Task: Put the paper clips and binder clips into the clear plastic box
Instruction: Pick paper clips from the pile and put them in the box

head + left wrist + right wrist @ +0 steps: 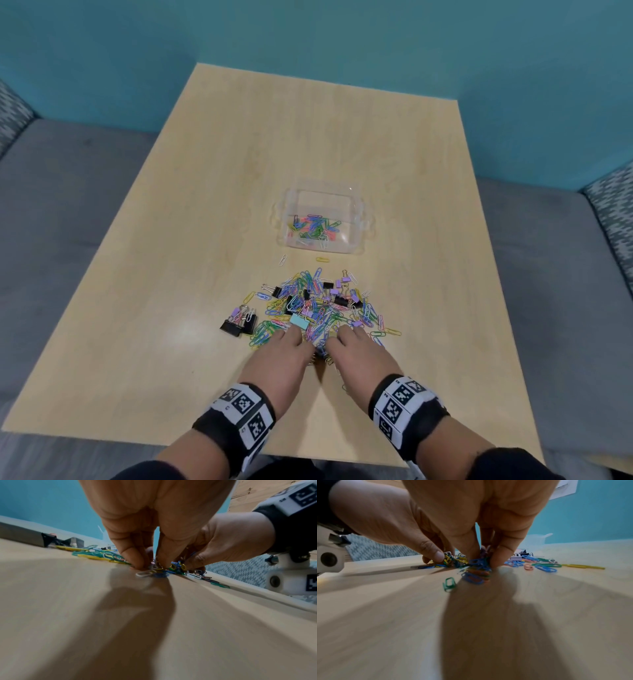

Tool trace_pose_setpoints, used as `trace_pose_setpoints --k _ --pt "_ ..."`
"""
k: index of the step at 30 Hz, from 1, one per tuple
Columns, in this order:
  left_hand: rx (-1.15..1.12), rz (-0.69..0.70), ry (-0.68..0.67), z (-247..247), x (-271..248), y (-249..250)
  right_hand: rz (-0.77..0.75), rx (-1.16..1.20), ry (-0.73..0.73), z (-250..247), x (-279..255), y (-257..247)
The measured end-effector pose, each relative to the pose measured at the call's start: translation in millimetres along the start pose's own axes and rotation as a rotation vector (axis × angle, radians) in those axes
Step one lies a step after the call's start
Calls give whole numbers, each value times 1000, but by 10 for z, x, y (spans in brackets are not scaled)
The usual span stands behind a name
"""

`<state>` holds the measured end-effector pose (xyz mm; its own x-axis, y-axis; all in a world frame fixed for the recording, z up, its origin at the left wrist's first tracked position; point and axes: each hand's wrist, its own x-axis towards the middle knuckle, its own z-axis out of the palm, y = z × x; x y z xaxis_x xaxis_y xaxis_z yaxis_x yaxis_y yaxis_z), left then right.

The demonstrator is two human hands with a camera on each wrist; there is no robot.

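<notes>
Teal walls back a pale wooden table (205, 240); the clear plastic box (322, 222) sits beyond the clip pile (318, 305). Left hand (154, 520) fingertips pinch paper clips (154, 572). Right hand (479, 513) fingers seemingly bunch around clips (476, 566).

Even, soft light from overhead leaves a pale glare patch on the table (191, 330) in the head view, whose edges bow outward. Both wrist views are dimmer and heavily smeared across the near tabletop (sharpest near the fingertips), where the left hand (154, 520) and right hand (479, 513) cast broad dark shadows toward the camera.
</notes>
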<state>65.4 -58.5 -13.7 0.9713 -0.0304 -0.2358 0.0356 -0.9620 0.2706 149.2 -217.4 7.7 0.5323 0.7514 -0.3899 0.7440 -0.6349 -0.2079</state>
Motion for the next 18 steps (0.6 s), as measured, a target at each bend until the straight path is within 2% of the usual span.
trace_pose_setpoints --k 7,10,15,18 --pt "-75 -11 -66 -142 65 -30 -2 82 -46 -58 93 130" --pt "-222 -99 -71 -225 97 -58 67 167 -79 -90 122 215" --pt "-422 -185 -124 -418 200 -190 194 508 -180 -389 225 366" --pt "-463 -208 -95 -640 378 -276 320 805 -215 -618 367 451"
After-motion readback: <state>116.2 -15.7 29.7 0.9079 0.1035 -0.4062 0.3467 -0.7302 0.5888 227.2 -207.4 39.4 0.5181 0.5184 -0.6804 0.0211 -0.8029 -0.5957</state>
